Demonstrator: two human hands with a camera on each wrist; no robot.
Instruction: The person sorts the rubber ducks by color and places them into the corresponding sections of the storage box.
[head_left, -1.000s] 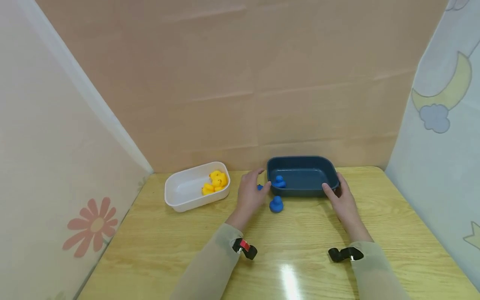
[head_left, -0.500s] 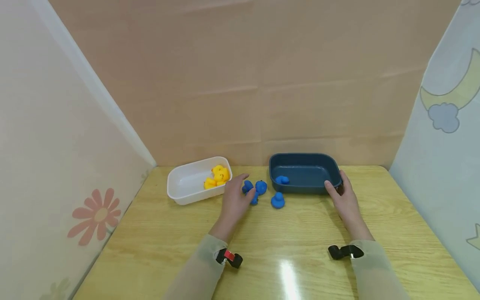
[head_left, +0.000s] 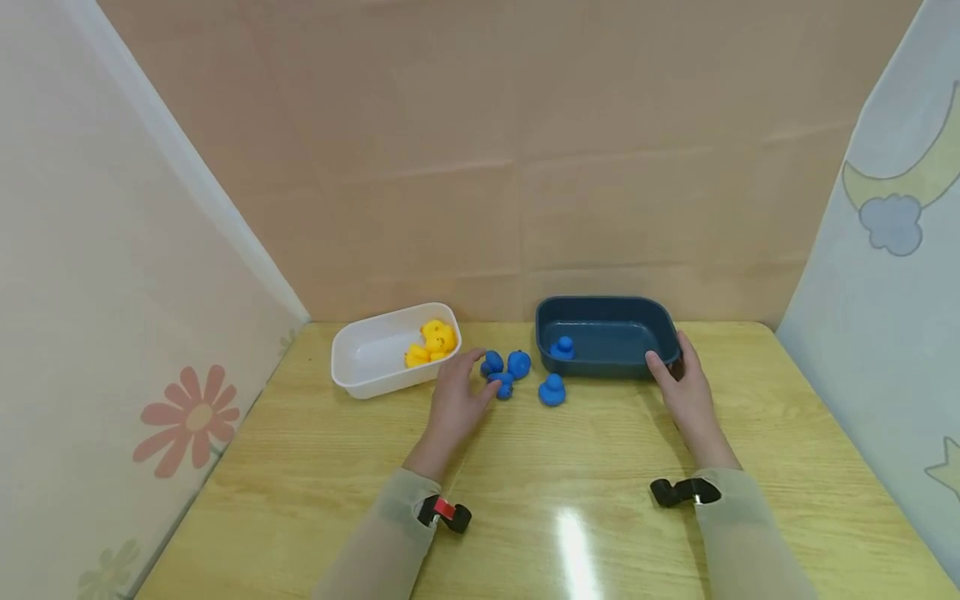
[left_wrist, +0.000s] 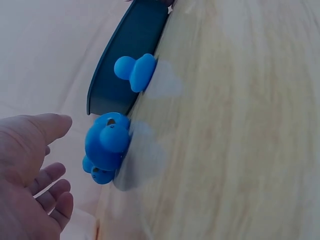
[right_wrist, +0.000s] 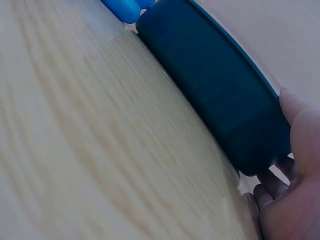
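Observation:
My left hand (head_left: 456, 406) is beside a small cluster of blue rubber ducks (head_left: 501, 384), its thumb and fingers spread and holding nothing. In the left wrist view a gap shows between the thumb and the ducks. Another blue duck (head_left: 552, 390) sits upright on the table in front of the dark blue tub (head_left: 600, 368). One more blue duck (head_left: 562, 349) is inside the tub, at its left front corner. At the tub's right end, my right hand (head_left: 686, 404) grips it, thumb at the front rim and fingers round the end wall.
A white tub (head_left: 360, 383) with yellow rubber ducks (head_left: 435, 340) in its right end stands at the back left, angled. A paper-covered wall (head_left: 412, 208) rises behind the wooden table (head_left: 525, 500). Patterned cloth walls flank both sides.
My left hand has moved left, away from the dark blue tub, so the clustered blue ducks show. The duck inside the tub tipped and now looks upright. My right hand keeps its grip.

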